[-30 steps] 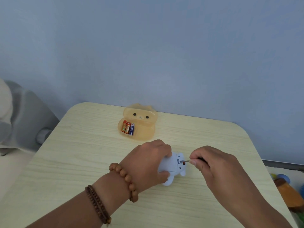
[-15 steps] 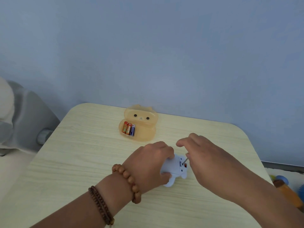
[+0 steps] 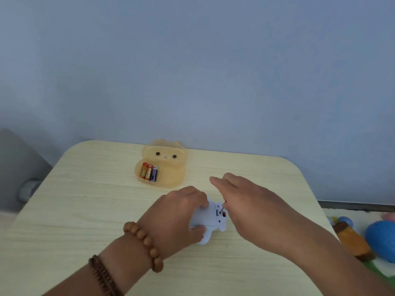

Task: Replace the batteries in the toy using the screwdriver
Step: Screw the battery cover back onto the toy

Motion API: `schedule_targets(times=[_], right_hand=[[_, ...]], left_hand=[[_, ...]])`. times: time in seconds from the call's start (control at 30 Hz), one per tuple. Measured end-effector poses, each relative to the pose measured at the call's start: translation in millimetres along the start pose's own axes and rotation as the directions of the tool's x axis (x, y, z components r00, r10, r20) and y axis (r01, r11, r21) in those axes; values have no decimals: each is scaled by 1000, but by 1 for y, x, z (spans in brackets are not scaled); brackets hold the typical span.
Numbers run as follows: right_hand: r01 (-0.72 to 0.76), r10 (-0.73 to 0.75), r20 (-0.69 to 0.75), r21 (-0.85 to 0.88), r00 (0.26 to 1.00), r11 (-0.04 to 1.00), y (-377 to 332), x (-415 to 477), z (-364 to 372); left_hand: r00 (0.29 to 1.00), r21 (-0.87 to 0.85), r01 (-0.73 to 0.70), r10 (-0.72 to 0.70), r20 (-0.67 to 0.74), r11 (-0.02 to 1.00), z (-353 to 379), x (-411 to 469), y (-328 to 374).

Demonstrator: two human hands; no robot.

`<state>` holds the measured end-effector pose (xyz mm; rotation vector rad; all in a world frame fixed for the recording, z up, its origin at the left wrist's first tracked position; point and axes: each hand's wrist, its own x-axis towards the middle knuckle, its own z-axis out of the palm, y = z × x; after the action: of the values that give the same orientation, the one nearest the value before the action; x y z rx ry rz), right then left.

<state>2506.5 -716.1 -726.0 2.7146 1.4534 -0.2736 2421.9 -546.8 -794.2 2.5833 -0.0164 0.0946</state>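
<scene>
While left fingers (image 3: 198,199) wrap the toy (image 3: 208,217), the screwdriver (image 3: 222,208) tip touches it.

My right hand (image 3: 252,208) hides the screwdriver (image 3: 222,208) but for a bit of shaft. My left hand (image 3: 177,216) covers the left part of the toy (image 3: 213,218). The desk (image 3: 85,210) is cut off near me.

pale blue plastic toy (image 3: 210,218), red spot on it. translucent orange bear-shaped plastic case (image 3: 168,175), black dot eyes. three cylindrical batteries (image 3: 149,172): two orange-red, one dark blue. pale wood-grain tabletop (image 3: 85,210). brown wooden bead bracelets (image 3: 145,242).
</scene>
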Motion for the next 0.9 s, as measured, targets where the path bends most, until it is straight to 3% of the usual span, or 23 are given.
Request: schedule_targets(times=[0.17, 0.27, 0.47, 0.77, 0.9], right_hand=[[-4, 3, -4, -28, 1000, 1000, -2, 1, -8], [-32, 35, 14, -143, 999, 989, -2, 1, -8], [1, -1, 56, -6, 998, 1000, 4, 2, -3], [0, -2, -12, -139, 1000, 990, 0, 5, -3], [8, -5, 54, -51, 999, 999, 7, 4, 0]], left_hand=[[1000, -4, 13, -13, -4, 1000, 1, 0, -2], [1000, -19, 23, -23, 1, 1000, 1, 0, -4], [1000, -22, 16, -17, -8, 1000, 2, 0, 1], [999, -20, 33, -33, 4, 999, 2, 1, -2], [1000, -26, 27, -27, 4, 999, 3, 1, -1]])
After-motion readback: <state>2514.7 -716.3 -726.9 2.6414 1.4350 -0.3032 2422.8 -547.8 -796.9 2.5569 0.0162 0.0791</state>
